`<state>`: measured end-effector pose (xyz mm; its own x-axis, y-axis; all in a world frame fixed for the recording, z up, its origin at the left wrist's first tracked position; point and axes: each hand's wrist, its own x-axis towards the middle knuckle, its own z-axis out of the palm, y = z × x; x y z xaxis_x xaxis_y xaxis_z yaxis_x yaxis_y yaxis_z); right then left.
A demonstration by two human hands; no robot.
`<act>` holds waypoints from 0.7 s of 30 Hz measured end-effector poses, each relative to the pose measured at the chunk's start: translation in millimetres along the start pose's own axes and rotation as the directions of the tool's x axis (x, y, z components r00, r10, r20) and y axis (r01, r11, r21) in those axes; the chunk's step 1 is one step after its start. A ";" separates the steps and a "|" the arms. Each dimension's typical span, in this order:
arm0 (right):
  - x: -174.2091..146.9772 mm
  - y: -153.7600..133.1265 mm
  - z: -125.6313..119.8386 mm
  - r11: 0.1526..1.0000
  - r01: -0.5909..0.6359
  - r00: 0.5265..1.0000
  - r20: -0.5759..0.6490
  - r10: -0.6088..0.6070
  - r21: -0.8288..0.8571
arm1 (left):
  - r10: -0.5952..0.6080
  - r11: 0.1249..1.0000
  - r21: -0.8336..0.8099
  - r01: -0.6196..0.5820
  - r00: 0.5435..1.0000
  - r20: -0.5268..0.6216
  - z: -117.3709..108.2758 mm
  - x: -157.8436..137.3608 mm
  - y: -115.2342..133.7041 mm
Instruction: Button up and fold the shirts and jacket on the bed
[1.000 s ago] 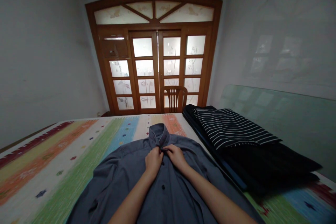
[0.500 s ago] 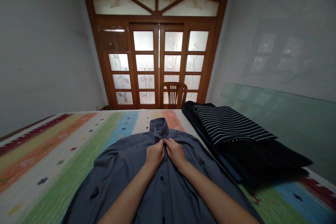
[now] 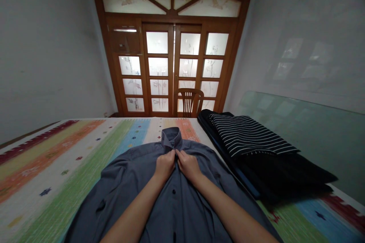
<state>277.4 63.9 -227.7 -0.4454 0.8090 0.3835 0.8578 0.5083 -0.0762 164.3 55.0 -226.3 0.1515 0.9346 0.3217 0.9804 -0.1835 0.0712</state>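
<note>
A dark grey button-up shirt (image 3: 125,182) lies face up in front of me, its collar standing at the far end. Just below that collar, my left hand (image 3: 165,165) pinches one front edge of the shirt. Close beside it, my right hand (image 3: 188,164) grips the opposite edge with thumb and fingertips. The button or buttonhole between the fingertips is hidden. Lower on the front placket a dark button (image 3: 173,191) shows between my forearms.
Under the shirt is a striped, patterned cloth (image 3: 76,171). A pile of dark folded clothes (image 3: 273,171), topped by a black-and-white striped garment (image 3: 251,133), lies to the right. A wooden chair (image 3: 188,100) stands beyond the far edge, before wooden glazed doors (image 3: 171,68).
My two hands have shifted very slightly apart at the placket and still pinch the shirt's edges. The camera view has moved a little; the clothes pile stays put.
</note>
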 end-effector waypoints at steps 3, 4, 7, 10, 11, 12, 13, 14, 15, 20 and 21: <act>0.1 -1.3 -0.7 1.000 0.014 1.000 0.007 -0.014 -0.010 | -0.009 1.000 0.004 0.009 1.000 -0.010 -0.5 -0.1 -0.4; 0.0 -1.9 -1.2 1.000 0.016 1.000 0.009 -0.016 -0.010 | -0.012 1.000 0.004 0.012 1.000 -0.013 -0.4 -0.1 -0.5; -0.4 -4.2 -3.3 1.000 0.017 1.000 0.017 -0.017 -0.001 | -0.020 1.000 0.001 0.020 1.000 -0.021 0.7 0.3 -1.4; -0.7 -6.1 -4.5 1.000 0.013 1.000 0.022 -0.013 0.022 | -0.025 1.000 -0.008 0.025 0.999 -0.027 1.9 0.8 -2.7; -0.8 -6.5 -4.5 0.999 0.007 1.000 0.020 -0.008 0.033 | -0.028 1.000 -0.011 0.028 0.999 -0.030 2.2 1.0 -3.0; -0.8 -6.7 -4.2 0.999 -0.001 1.000 0.016 0.000 0.045 | -0.031 0.999 -0.015 0.031 0.999 -0.035 2.4 1.0 -3.4; -0.9 -6.7 -3.8 0.998 -0.011 1.000 0.010 0.010 0.058 | -0.035 0.999 -0.019 0.034 0.999 -0.040 2.4 1.0 -3.6; -1.0 -6.6 -3.2 0.997 -0.022 1.000 0.002 0.022 0.074 | -0.040 0.999 -0.023 0.038 0.998 -0.045 2.3 1.0 -3.9; -1.0 -6.3 -2.5 0.995 -0.034 0.999 -0.007 0.035 0.090 | -0.044 0.999 -0.029 0.043 0.998 -0.051 2.2 0.9 -4.0; -1.4 -5.1 -1.1 0.983 -0.064 0.997 -0.037 0.071 0.170 | -0.077 0.995 -0.067 0.071 0.994 -0.083 1.8 0.0 -4.6; -1.4 -5.0 -1.1 0.981 -0.065 0.997 -0.040 0.073 0.182 | -0.082 0.994 -0.075 0.075 0.993 -0.088 2.0 -0.1 -4.6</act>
<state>274.0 59.9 -226.9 -0.3707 0.8314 0.4138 0.8236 0.5002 -0.2672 159.9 56.4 -228.5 0.0590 0.9160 0.3968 0.9769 -0.1347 0.1657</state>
